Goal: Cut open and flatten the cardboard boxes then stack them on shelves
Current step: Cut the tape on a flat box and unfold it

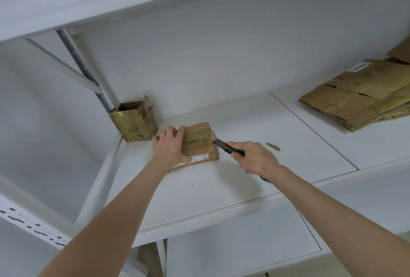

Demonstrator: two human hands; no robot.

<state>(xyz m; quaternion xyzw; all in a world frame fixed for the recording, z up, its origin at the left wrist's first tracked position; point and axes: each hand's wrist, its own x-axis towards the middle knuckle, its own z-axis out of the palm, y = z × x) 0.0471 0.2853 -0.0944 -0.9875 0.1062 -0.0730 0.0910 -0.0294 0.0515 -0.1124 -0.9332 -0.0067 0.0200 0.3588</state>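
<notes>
A small taped cardboard box (199, 141) with a white label lies on the white shelf (244, 165). My left hand (169, 145) rests on its left end, fingers laid over the top. My right hand (255, 157) grips a green-handled utility knife (224, 146); the blade tip touches the box's right edge at the tape seam. An opened, torn box (134, 121) stands upright in the shelf's back left corner. A stack of flattened cardboard (359, 94) lies on the shelf at the right.
A scrap of cardboard (273, 146) lies just right of the knife. A white shelf board (66, 6) runs overhead and another shelf (255, 250) lies below. A metal upright (84, 66) stands at the back left.
</notes>
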